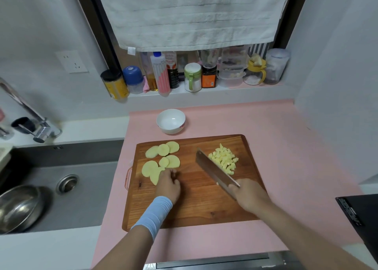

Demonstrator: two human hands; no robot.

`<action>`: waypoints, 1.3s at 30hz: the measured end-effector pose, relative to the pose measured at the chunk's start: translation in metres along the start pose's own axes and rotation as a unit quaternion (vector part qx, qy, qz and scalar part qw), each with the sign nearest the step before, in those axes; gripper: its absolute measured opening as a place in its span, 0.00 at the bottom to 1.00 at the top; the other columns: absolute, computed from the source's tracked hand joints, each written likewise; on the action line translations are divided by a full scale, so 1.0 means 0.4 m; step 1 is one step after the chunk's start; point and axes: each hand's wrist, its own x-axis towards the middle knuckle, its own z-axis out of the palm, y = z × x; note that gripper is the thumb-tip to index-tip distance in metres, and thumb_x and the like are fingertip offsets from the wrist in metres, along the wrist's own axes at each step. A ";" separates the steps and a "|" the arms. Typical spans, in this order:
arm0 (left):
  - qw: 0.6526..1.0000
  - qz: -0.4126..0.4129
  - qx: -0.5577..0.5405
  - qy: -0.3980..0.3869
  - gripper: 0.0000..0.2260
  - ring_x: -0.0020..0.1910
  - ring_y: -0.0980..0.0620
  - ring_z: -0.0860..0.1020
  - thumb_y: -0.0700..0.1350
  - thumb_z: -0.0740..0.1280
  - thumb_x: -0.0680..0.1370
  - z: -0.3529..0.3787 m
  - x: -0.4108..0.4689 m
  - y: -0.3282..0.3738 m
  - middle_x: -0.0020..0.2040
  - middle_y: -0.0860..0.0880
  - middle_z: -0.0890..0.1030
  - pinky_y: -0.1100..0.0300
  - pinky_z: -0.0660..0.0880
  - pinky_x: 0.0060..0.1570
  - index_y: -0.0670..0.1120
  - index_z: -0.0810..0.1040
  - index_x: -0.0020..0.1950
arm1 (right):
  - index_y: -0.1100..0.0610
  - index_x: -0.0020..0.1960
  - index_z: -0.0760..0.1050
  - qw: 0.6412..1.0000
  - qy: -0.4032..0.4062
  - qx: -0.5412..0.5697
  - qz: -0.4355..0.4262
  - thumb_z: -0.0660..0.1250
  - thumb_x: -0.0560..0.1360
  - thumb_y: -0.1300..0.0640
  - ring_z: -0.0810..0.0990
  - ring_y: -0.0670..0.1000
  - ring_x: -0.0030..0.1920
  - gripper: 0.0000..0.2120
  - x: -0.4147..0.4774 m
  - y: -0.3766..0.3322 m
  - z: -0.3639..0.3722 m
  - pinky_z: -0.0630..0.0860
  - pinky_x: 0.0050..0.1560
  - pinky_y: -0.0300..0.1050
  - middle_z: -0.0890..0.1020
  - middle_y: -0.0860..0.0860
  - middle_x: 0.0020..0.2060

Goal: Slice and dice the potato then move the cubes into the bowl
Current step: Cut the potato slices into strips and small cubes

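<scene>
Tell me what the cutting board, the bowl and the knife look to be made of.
Cutting board: wood, reddish-brown with visible grain lines; smooth, perhaps oiled.
Bowl: likely glazed ceramic, glossy white with a highlight inside, though plastic can't be ruled out.
Knife: metal blade, probably stainless steel, grey with a dull sheen; the handle is hidden in the right hand.

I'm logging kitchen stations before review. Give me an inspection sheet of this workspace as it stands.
Surface: wooden cutting board on a pink mat.
Job's things: potato slices on the board's left, potato cubes piled on its right, white bowl empty behind the board.
Clutter: jars and bottles along the sill.
Hands: left hand on the nearest slices, fingers blurred; right hand grips the cleaver, blade beside the cubes.
Cables: nothing seen.
Surroundings: sink at left holding a steel bowl; wall socket; towel hanging above the sill.
</scene>
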 end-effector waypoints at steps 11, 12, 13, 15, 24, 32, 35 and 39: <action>0.967 0.086 0.238 0.033 0.20 0.65 0.43 0.68 0.43 0.67 0.76 -0.025 0.115 -0.015 0.66 0.45 0.73 0.52 0.67 0.65 0.46 0.73 0.68 | 0.51 0.45 0.81 0.997 -0.005 0.069 -0.020 0.61 0.81 0.45 0.82 0.50 0.39 0.14 0.047 -0.069 -0.009 0.78 0.41 0.47 0.83 0.47 0.37; 0.964 0.062 0.258 0.032 0.22 0.66 0.43 0.68 0.46 0.67 0.76 -0.034 0.136 -0.021 0.68 0.45 0.72 0.52 0.66 0.65 0.46 0.70 0.70 | 0.50 0.42 0.80 0.996 -0.006 0.081 -0.023 0.61 0.81 0.46 0.82 0.50 0.39 0.14 0.044 -0.082 -0.002 0.78 0.40 0.46 0.83 0.47 0.37; 0.960 0.036 0.275 0.027 0.24 0.66 0.43 0.67 0.50 0.68 0.77 -0.043 0.155 -0.027 0.69 0.45 0.71 0.51 0.66 0.66 0.46 0.69 0.70 | 0.49 0.41 0.78 0.996 -0.009 0.089 -0.026 0.62 0.81 0.46 0.82 0.49 0.38 0.14 0.044 -0.093 0.004 0.77 0.39 0.45 0.83 0.47 0.37; 0.955 0.010 0.296 0.014 0.26 0.67 0.43 0.68 0.56 0.68 0.77 -0.054 0.188 -0.038 0.69 0.46 0.73 0.51 0.66 0.66 0.47 0.67 0.71 | 0.47 0.41 0.77 0.994 -0.014 0.100 -0.031 0.62 0.82 0.46 0.82 0.48 0.38 0.13 0.047 -0.110 0.017 0.76 0.37 0.44 0.83 0.46 0.36; 0.960 0.076 0.265 0.046 0.20 0.66 0.45 0.70 0.52 0.70 0.77 -0.065 0.202 -0.066 0.65 0.49 0.78 0.52 0.64 0.66 0.51 0.75 0.69 | 0.51 0.50 0.82 0.994 -0.010 0.109 -0.018 0.61 0.82 0.46 0.81 0.48 0.41 0.13 0.077 -0.112 0.044 0.76 0.38 0.43 0.82 0.45 0.38; 0.958 0.283 0.041 0.015 0.07 0.45 0.55 0.79 0.37 0.76 0.73 0.030 0.129 -0.073 0.44 0.54 0.82 0.58 0.78 0.50 0.49 0.86 0.46 | 0.51 0.51 0.81 0.995 -0.006 0.098 -0.016 0.61 0.82 0.45 0.81 0.47 0.43 0.13 0.077 -0.093 0.026 0.72 0.36 0.40 0.82 0.44 0.41; 0.928 0.371 0.042 0.001 0.08 0.48 0.56 0.77 0.37 0.76 0.72 0.091 0.088 -0.081 0.46 0.53 0.82 0.64 0.76 0.51 0.48 0.86 0.47 | 0.49 0.47 0.79 0.996 -0.008 0.087 -0.016 0.61 0.82 0.46 0.81 0.46 0.41 0.12 0.065 -0.082 0.023 0.71 0.35 0.40 0.81 0.44 0.38; 0.901 0.428 0.062 -0.005 0.06 0.51 0.54 0.77 0.43 0.69 0.78 0.132 0.041 -0.117 0.50 0.52 0.80 0.66 0.75 0.52 0.46 0.84 0.53 | 0.45 0.39 0.74 0.998 -0.017 0.059 -0.028 0.62 0.82 0.46 0.80 0.46 0.36 0.14 0.048 -0.067 0.020 0.71 0.33 0.42 0.81 0.46 0.34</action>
